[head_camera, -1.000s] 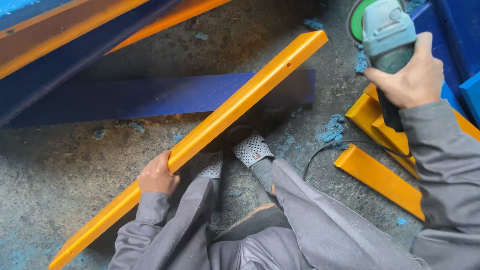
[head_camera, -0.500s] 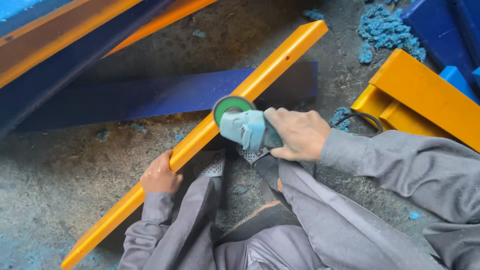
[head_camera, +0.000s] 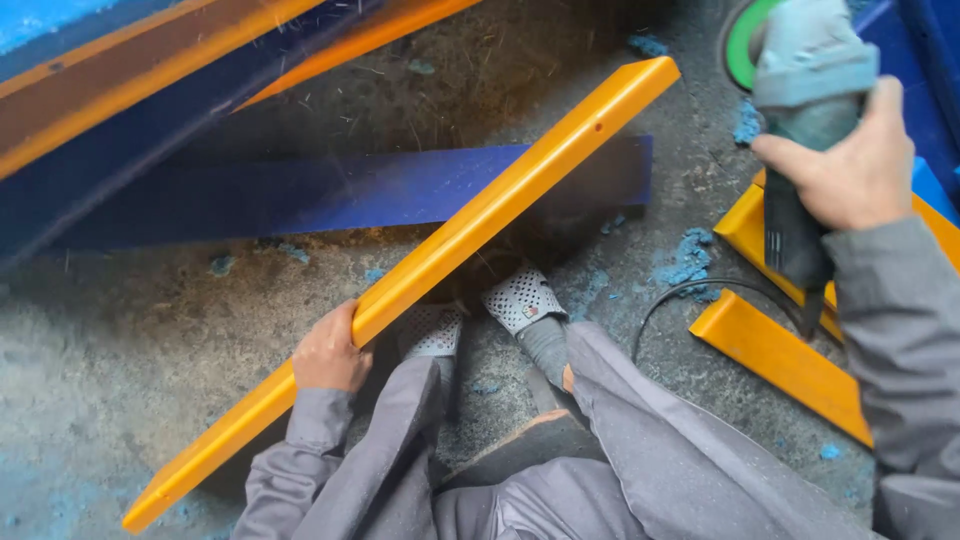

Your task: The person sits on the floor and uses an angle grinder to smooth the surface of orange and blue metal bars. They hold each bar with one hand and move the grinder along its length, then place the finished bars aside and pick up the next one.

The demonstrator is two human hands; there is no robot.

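Your left hand (head_camera: 330,352) is wrapped around the lower part of the long orange bar (head_camera: 455,245), which lies slanted across the concrete floor (head_camera: 120,360) over your shoes. It looks stiff, smooth-painted and probably hefty, so a mid-length grip would balance better. Your right hand (head_camera: 850,165) is clamped on the angle grinder (head_camera: 805,90), held up off to the side.
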